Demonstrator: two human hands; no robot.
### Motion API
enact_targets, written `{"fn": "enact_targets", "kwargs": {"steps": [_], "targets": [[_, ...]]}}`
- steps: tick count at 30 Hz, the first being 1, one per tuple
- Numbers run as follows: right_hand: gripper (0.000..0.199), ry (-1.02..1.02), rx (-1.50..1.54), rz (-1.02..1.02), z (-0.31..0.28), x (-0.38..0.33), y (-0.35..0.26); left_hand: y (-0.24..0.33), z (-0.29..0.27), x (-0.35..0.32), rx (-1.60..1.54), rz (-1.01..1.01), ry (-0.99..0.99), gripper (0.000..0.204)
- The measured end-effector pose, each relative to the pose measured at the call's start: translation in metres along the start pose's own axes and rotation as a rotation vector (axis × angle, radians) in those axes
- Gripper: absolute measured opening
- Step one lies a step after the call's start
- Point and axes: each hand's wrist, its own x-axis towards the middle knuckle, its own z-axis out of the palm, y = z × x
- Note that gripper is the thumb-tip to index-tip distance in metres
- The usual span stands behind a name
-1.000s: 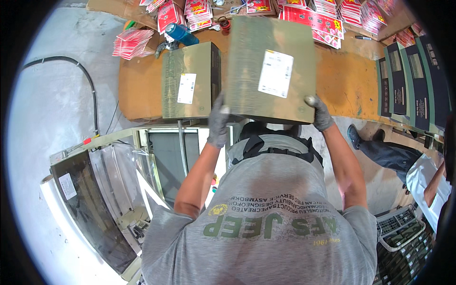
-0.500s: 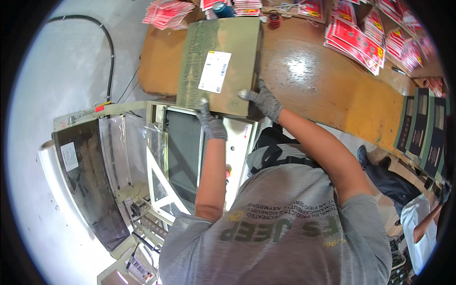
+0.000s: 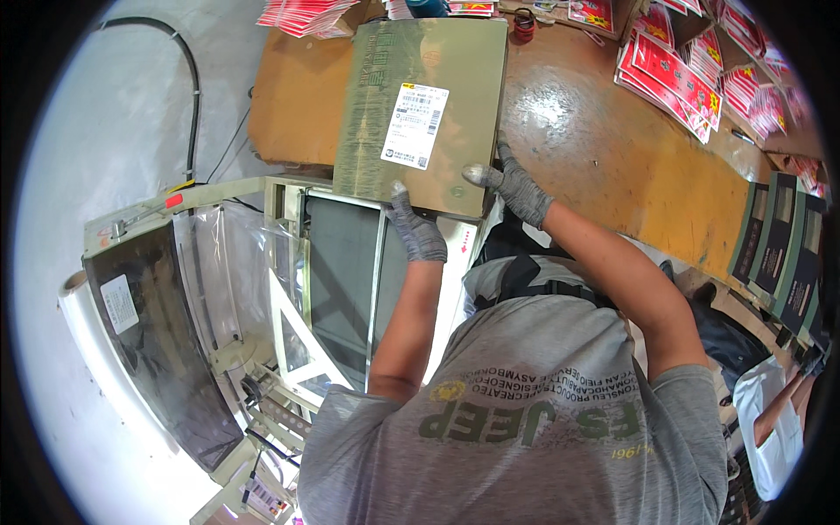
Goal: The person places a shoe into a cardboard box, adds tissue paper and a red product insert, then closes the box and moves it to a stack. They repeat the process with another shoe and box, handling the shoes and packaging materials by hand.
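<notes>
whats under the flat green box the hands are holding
The flat green box lies on the brown worktable; its near edge overhangs the machine's belt. Whatever lies directly beneath it is covered.

Flat olive-green carton [image 3: 437,96] with a white shipping label on its upper face. It lies broad face up at 12 o'clock, its near edge overhanging the orange-brown worktop [image 3: 612,166].

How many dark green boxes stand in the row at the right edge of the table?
3 dark green boxes show: one, the next and the last, side by side at the table edge. More may be hidden past the picture's rim.
</notes>
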Motion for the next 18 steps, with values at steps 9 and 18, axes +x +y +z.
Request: {"fn": "enact_targets", "kwargs": {"steps": [9, 18], "targets": [[0.126, -0.009, -0.059, -0.005, -0.005, 0.006, 0.009, -0.002, -0.005, 0.006, 0.017, -0.027, -0.046, 0.071], [0.120, -0.032, -0.021, -0.043, 0.002, 0.005, 0.009, 0.011, 0.008, -0.008, 0.071, 0.042, 0.018, 0.069]]}}
